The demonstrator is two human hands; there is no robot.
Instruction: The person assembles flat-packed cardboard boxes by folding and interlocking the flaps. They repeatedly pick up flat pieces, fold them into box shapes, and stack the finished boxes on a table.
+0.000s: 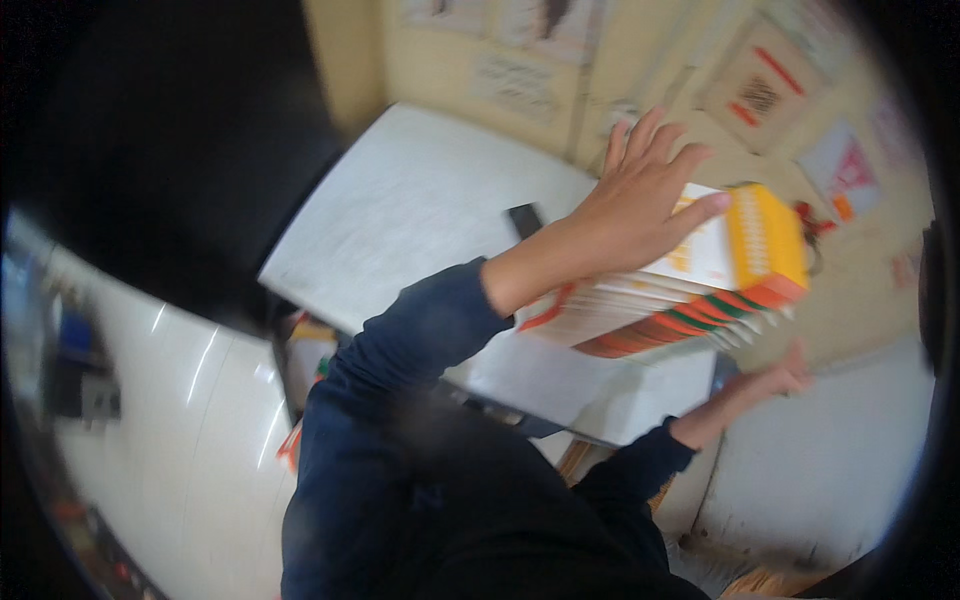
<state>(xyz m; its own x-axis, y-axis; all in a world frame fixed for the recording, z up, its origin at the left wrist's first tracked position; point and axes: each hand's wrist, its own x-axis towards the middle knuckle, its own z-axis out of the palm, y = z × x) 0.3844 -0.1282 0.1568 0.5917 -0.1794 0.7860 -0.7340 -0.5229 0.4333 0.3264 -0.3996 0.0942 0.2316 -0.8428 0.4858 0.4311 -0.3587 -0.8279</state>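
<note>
Head view: left hand (pixel 640 195) over packages (pixel 690 290), contents unclear

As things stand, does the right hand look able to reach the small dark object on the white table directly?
Probably not directly: the stack of packages and the left forearm appear to lie between the right hand and the dark object.

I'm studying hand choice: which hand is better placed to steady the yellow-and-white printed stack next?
Probably the left hand: its thumb lies over the printed stack, while the right hand is apart from it.
</note>
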